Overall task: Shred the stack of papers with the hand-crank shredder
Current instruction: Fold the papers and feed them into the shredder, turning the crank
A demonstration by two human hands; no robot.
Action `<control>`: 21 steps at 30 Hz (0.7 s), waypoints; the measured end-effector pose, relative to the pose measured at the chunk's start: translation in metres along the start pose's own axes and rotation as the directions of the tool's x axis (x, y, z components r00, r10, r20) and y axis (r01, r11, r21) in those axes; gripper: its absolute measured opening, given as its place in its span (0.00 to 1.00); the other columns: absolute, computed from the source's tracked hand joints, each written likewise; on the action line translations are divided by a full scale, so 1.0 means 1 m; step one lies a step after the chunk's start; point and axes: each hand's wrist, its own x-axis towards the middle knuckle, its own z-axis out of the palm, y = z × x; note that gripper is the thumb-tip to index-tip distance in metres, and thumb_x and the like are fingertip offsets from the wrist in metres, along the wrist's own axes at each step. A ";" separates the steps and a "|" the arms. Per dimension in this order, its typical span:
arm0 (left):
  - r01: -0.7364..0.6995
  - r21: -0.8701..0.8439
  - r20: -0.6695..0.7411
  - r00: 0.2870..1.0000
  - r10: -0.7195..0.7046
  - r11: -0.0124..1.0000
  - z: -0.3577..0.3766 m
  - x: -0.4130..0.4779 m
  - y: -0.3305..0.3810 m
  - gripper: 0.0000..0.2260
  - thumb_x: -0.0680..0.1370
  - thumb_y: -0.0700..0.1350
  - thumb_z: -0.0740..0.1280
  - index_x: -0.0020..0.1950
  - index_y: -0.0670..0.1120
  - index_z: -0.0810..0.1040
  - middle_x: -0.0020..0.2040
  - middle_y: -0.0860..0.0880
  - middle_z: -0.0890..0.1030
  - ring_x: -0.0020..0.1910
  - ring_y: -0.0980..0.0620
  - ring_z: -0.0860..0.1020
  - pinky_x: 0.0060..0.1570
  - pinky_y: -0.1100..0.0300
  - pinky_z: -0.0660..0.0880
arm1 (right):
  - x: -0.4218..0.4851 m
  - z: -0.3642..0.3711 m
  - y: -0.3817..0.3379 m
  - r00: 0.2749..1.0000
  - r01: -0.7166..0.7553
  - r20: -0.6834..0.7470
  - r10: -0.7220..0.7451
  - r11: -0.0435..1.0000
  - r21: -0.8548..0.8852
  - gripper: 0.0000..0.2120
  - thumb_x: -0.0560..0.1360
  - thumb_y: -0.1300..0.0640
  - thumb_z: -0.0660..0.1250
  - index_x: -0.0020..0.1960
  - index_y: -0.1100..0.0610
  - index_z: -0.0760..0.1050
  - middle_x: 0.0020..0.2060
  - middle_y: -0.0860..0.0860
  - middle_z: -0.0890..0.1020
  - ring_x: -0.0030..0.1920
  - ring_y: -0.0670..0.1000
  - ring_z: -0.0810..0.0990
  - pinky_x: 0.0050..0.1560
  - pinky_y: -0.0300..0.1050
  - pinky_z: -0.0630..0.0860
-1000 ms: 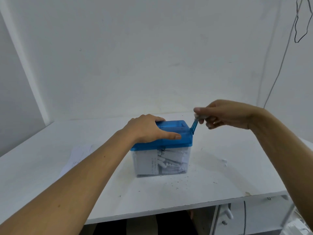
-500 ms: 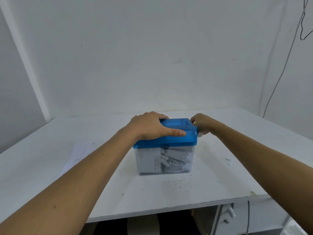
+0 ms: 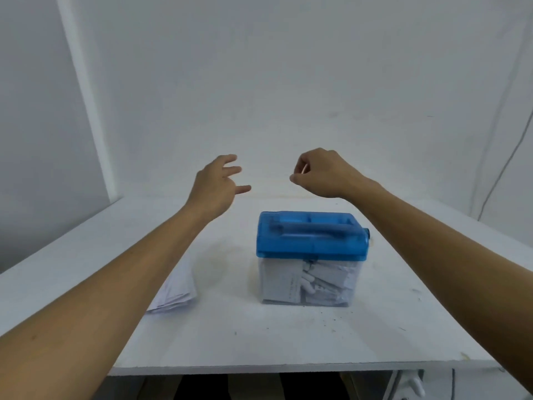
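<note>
Lifted off shredder (image 3: 311, 241): left hand (image 3: 217, 186), fingers spread; right hand (image 3: 323, 176), curled, empty. Shredder set crosswise, crank stub (image 3: 367, 232) pointed right.

The blue-lidded plastic shredder (image 3: 311, 241) stands on the white bench (image 3: 259, 342); the white paper stack (image 3: 176, 295) lies to its left, under my forearm (image 3: 129, 284).

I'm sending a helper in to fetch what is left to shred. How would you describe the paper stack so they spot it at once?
On the white table, find the shredder with its blue lid and clear bin. The stack of papers lies flat on the tabletop to its left. Unlike the cut pieces inside the bin, these sheets are whole and loose.
</note>
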 end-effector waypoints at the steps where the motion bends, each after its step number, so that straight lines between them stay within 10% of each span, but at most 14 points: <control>1: 0.018 -0.015 -0.035 0.999 -0.018 1.000 -0.010 0.001 -0.008 0.29 0.77 0.26 0.50 0.73 0.47 0.70 0.69 0.47 0.76 0.48 0.54 0.84 0.39 0.63 0.75 | 0.000 0.002 -0.014 1.000 0.025 -0.008 -0.026 1.000 -0.017 0.06 0.77 0.50 0.66 0.48 0.51 0.77 0.45 0.46 0.80 0.45 0.48 0.80 0.47 0.47 0.78; 7: 0.153 0.014 -0.156 0.976 -0.149 0.988 -0.076 -0.008 -0.064 0.22 0.79 0.26 0.50 0.68 0.44 0.67 0.69 0.48 0.75 0.60 0.49 0.81 0.25 0.71 0.66 | -0.008 0.037 -0.101 0.981 0.192 0.045 -0.191 0.981 -0.016 0.06 0.76 0.49 0.66 0.48 0.51 0.78 0.44 0.46 0.79 0.44 0.50 0.80 0.42 0.45 0.75; 12: 0.204 0.024 -0.173 0.965 -0.197 0.979 -0.106 -0.028 -0.113 0.18 0.81 0.29 0.52 0.66 0.45 0.64 0.72 0.46 0.73 0.67 0.47 0.76 0.52 0.56 0.73 | -0.020 0.093 -0.152 0.954 0.252 0.164 -0.250 0.968 0.008 0.09 0.76 0.50 0.65 0.50 0.54 0.78 0.50 0.51 0.80 0.47 0.55 0.80 0.49 0.49 0.79; 16: 0.239 0.075 -0.158 0.961 -0.225 0.968 -0.107 -0.052 -0.161 0.16 0.81 0.28 0.55 0.63 0.46 0.63 0.73 0.44 0.71 0.68 0.48 0.74 0.57 0.67 0.69 | -0.032 0.149 -0.161 0.931 0.207 0.328 -0.161 0.972 -0.111 0.18 0.78 0.42 0.64 0.56 0.56 0.76 0.54 0.53 0.80 0.52 0.57 0.80 0.48 0.47 0.72; 21: 0.260 0.237 -0.128 0.963 -0.235 0.936 -0.108 -0.081 -0.191 0.24 0.76 0.29 0.56 0.67 0.51 0.66 0.70 0.49 0.73 0.72 0.49 0.69 0.66 0.56 0.68 | -0.046 0.217 -0.157 0.915 0.106 0.403 -0.024 0.978 -0.182 0.37 0.74 0.27 0.57 0.65 0.56 0.74 0.60 0.57 0.76 0.59 0.58 0.76 0.49 0.51 0.67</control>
